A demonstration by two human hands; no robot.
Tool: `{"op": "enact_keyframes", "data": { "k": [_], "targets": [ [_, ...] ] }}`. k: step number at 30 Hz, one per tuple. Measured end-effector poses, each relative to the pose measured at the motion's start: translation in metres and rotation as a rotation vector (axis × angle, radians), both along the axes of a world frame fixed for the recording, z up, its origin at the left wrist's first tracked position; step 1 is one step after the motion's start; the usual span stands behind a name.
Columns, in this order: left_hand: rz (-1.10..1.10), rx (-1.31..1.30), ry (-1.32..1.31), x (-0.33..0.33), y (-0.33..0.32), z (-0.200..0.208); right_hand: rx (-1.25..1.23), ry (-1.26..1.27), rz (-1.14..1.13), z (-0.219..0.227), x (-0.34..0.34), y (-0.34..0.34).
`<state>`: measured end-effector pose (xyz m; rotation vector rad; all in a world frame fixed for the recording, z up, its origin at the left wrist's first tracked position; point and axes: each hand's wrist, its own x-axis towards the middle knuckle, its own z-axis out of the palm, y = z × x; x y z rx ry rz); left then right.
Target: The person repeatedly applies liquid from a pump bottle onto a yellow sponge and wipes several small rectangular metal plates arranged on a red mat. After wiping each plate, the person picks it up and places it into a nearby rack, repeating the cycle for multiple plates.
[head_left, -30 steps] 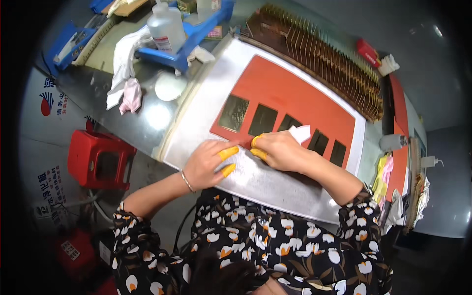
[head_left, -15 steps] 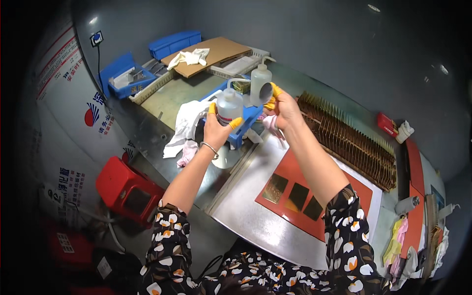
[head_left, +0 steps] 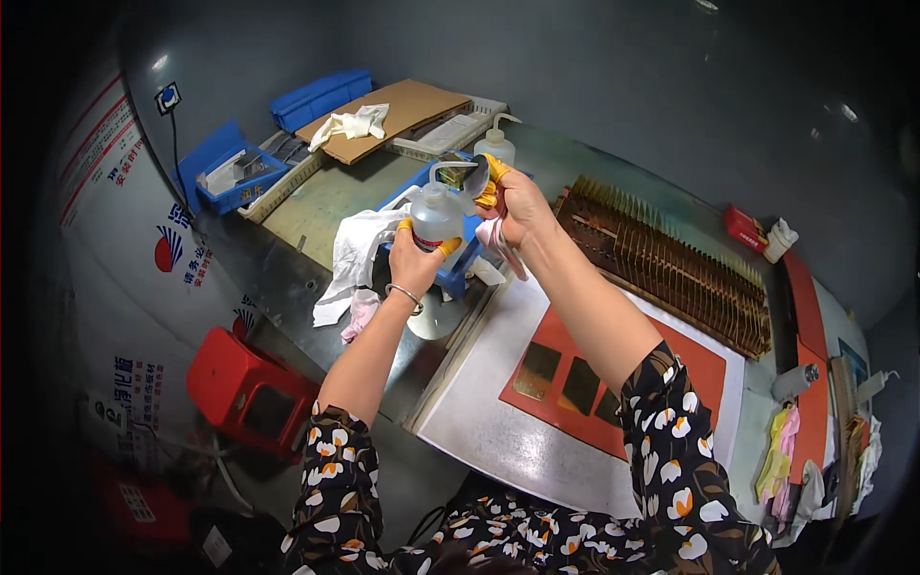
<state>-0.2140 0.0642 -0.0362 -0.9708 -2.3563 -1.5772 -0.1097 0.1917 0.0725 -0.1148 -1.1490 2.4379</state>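
My left hand [head_left: 418, 261], with yellow finger cots, is wrapped round a translucent wash bottle [head_left: 436, 213] with a bent spout. The spout tip reaches over to a small, dark grey round-faced piece [head_left: 476, 176], which my right hand [head_left: 519, 206] pinches in its yellow-covered fingers. What that piece is, I cannot make out. A pink cloth [head_left: 499, 244] hangs from beneath my right palm. Behind that hand stands a second wash bottle [head_left: 495, 145]. White cloth [head_left: 359, 251] and a pink rag [head_left: 362, 311] lie left of my left hand, beside a blue tray [head_left: 454, 276].
Dark rectangular plates [head_left: 537, 370] lie on a red mat [head_left: 618, 426] at the right front. Behind them runs a brown rack [head_left: 671, 268] of upright thin plates. A red stool [head_left: 251, 393] stands at left. Cardboard [head_left: 402, 113] and blue bins [head_left: 319, 99] are at the back.
My right hand has brought the grey piece left, closer to the spout of the bottle in my left hand, and tilted it. The view has shifted slightly.
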Motion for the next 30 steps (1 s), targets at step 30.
{"op": "enact_keyframes", "data": {
  "k": [30],
  "targets": [
    [-0.035, 0.061, -0.046, 0.0, 0.002, 0.002, -0.122, 0.108, 0.119, -0.004, -0.001, 0.006]
  ]
}}
